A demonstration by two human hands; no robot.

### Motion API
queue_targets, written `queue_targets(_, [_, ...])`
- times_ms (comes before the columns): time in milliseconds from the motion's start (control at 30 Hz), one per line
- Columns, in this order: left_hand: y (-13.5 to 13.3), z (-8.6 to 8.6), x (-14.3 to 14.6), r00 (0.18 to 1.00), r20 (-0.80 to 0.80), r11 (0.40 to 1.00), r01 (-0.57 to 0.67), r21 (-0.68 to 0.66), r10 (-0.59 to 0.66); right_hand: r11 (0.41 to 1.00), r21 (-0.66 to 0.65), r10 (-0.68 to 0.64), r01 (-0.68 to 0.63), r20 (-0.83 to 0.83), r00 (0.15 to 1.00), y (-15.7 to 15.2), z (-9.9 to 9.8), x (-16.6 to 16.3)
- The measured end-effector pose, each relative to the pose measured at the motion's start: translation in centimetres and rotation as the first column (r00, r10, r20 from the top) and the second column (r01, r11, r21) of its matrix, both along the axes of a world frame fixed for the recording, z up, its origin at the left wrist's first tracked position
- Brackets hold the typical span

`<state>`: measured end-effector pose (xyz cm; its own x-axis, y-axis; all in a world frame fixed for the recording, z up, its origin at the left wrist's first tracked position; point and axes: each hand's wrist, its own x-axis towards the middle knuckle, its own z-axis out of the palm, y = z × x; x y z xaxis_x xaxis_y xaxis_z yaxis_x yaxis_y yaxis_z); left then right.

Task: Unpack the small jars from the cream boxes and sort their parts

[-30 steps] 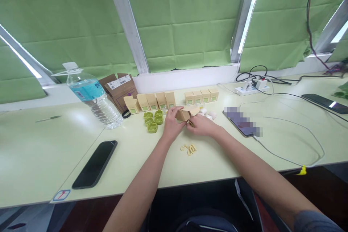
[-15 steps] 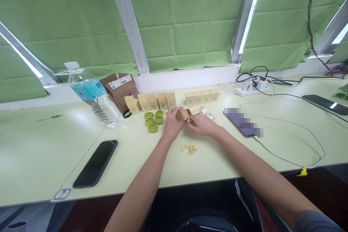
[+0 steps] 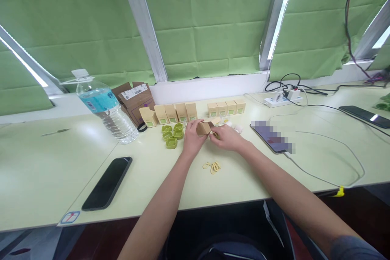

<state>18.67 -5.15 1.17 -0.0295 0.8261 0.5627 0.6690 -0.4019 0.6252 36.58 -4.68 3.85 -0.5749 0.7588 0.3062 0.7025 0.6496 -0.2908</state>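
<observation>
My left hand is closed around a small brown cardboard box, tilted with its open end to the right. My right hand is at that open end, fingers pinched on a small olive-green piece; most of it is hidden by the fingers. Left of my hands stand several olive-green cups, close together. Several pale yellow rings or loops lie on the table in front of my hands. Small white items lie behind my right hand, partly covered by it.
Open-topped small boxes stand in a row at the back, with closed ones to their right. A water bottle, a larger carton and a black phone are on the left. Another phone, cables and a power strip lie right.
The box in my left hand has tipped slightly, and the raised pale flap behind it looks lower. My right hand has shifted a little at the opening, its olive-green piece showing more.
</observation>
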Motion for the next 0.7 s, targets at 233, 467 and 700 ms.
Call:
queue_targets(233, [0.07,-0.08,0.05,1.0,-0.012,1.0,-0.018,0.008,0.018,0.999,0.04,-0.035,0.035,-0.006,0.999,0.03,-0.1,-0.22])
queue_targets(467, [0.12,-0.04,0.25,0.999,0.006,0.999,-0.042,0.017,0.042,0.997,0.048,-0.052,0.053,-0.036,0.998,0.17,-0.27,-0.3])
queue_targets(700, [0.19,-0.25,0.27,0.999,-0.007,0.999,-0.043,0.029,0.043,0.995,0.049,-0.086,0.089,-0.057,0.995,0.29,-0.44,-0.34])
